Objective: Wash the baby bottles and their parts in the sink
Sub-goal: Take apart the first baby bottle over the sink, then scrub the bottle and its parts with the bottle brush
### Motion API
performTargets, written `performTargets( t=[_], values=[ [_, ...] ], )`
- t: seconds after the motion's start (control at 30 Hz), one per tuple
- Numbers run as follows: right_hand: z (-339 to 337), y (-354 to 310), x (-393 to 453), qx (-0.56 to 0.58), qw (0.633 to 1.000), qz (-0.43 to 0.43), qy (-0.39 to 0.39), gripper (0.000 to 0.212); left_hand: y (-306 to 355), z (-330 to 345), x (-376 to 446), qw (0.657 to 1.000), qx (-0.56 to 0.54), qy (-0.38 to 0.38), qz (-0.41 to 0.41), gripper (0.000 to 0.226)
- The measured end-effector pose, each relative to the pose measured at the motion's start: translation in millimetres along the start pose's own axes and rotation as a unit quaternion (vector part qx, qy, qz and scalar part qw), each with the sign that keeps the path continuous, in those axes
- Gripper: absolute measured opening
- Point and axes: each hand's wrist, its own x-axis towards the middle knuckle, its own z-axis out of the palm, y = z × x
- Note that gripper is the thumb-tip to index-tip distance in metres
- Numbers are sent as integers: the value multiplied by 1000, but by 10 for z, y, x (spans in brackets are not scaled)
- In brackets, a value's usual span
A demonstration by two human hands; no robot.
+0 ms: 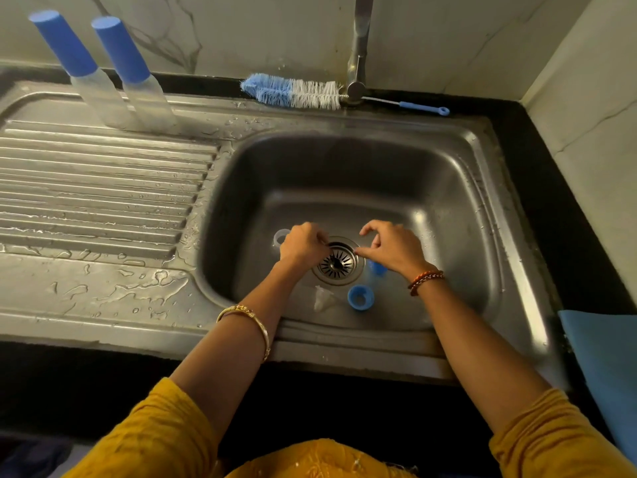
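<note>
Both hands are low in the steel sink [448, 188], just above the drain [339, 262]. My left hand [302, 243] is curled, and its fingertips pinch a small clear part that is too faint to make out. My right hand [391, 248] pinches the other side of that part between thumb and arched forefinger. A clear ring [280, 236] lies left of my left hand. On the sink floor nearer me lie a clear teat [323, 299] and a blue screw collar [361, 297]. My right hand half hides another blue piece [378, 268].
Two baby bottles with blue caps [65, 46] [120, 46] stand at the back of the wet ribbed drainboard [96, 188]. A blue and white bottle brush [293, 93] lies behind the sink by the tap [358, 46]. A blue cloth [606, 367] lies at the right edge.
</note>
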Motion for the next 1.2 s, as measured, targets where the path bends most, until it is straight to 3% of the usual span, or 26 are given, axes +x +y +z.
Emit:
performTargets(
  t=[0.1,0.2,0.33,0.5,0.77,0.9,1.0,1.07,1.2],
  values=[
    [0,-21,12,21,997,-2,81,32,48,-53,8,993,-78,90,-10,17],
    [18,7,40,44,996,-19,79,39,105,-98,8,975,-168,147,-1,20],
    [11,-22,26,-9,1000,-10,25,56,73,-176,-75,965,-209,160,-8,29],
    [-38,-296,90,155,984,21,87,55,-139,-348,-91,954,-237,176,-50,40],
    [-386,-532,341,243,950,40,191,65,-333,-746,106,999,-34,5,-6,82],
    [-560,-387,611,212,953,78,201,66,-404,-684,192,991,73,-107,-24,97],
    [-735,-256,915,150,966,104,184,63,-467,-565,272,974,125,-188,-9,91],
    [-833,-183,1119,75,975,115,176,60,-508,-464,299,967,151,-204,12,85],
    [-916,-58,1528,-4,975,132,180,56,-576,-328,361,977,148,-151,6,74]
  ],
)
